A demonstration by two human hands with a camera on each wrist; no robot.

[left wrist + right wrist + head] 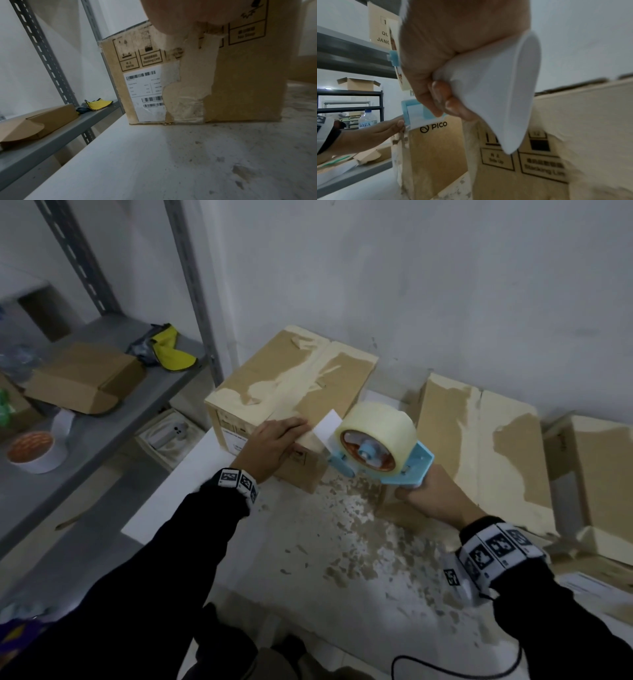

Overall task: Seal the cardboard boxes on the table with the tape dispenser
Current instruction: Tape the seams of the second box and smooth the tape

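Counting three cardboard boxes [291, 392], one tape dispenser [376, 446], two hands.

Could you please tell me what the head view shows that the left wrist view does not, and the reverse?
Only the head view shows the tape dispenser gripped by the right hand, and the left hand flat on the box top. Only the left wrist view shows the barcode label and handling symbols on the box's side. Both show that cardboard box, the table and the yellow cloth.

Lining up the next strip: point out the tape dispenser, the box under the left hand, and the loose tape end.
tape dispenser [376, 443], head view, roll's side face.
box [274, 371], head view, top flaps.
tape end [327, 426], head view, pulled-out strip.
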